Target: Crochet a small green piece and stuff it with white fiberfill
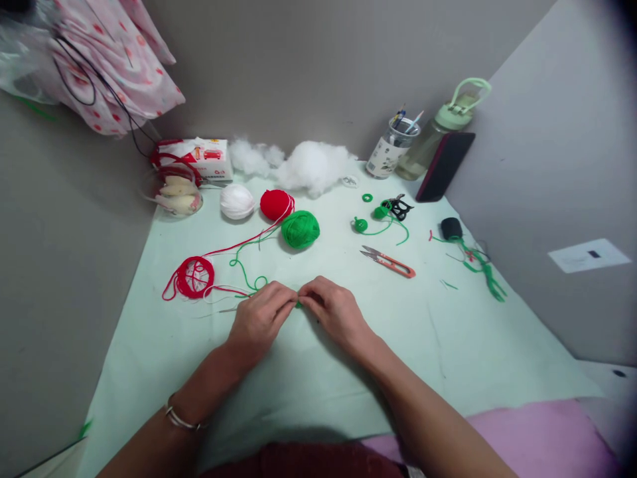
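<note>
Pale tabletop, green yarn in narrow pinch between left hand and right hand

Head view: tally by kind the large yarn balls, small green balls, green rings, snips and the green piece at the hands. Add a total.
White yarn ball, red yarn ball, green yarn ball: 3
Small green balls: 2
Green ring: 1
Snips: 1
Green piece between left hand and right hand, mostly hidden: 1
Total: 8
</note>
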A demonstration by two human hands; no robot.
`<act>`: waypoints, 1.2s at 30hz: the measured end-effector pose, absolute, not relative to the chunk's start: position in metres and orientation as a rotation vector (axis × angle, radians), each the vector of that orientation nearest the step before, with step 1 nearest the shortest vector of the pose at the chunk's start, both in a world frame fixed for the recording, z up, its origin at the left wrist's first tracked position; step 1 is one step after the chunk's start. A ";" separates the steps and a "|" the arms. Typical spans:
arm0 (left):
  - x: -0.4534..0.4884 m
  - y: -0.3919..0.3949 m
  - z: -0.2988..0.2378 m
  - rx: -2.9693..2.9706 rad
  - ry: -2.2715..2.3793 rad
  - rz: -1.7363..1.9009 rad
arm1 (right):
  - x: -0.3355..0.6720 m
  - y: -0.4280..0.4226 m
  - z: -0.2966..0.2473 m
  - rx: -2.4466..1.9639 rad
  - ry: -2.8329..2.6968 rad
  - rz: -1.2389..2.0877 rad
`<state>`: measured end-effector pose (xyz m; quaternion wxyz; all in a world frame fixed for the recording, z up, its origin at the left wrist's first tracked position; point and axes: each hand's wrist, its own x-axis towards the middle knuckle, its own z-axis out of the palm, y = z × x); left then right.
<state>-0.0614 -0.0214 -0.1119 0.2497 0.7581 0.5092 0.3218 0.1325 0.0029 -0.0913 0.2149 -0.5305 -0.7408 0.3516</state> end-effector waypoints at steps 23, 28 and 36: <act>-0.059 -0.015 -0.105 1.666 1.411 0.833 | 0.132 0.001 -0.093 -1.321 -2.023 1.054; -0.059 -0.012 -0.102 1.557 1.390 0.787 | 0.133 0.001 -0.091 -1.366 -2.038 1.034; -0.060 -0.010 -0.100 1.494 1.395 0.760 | 0.138 -0.002 -0.087 -1.298 -2.028 1.096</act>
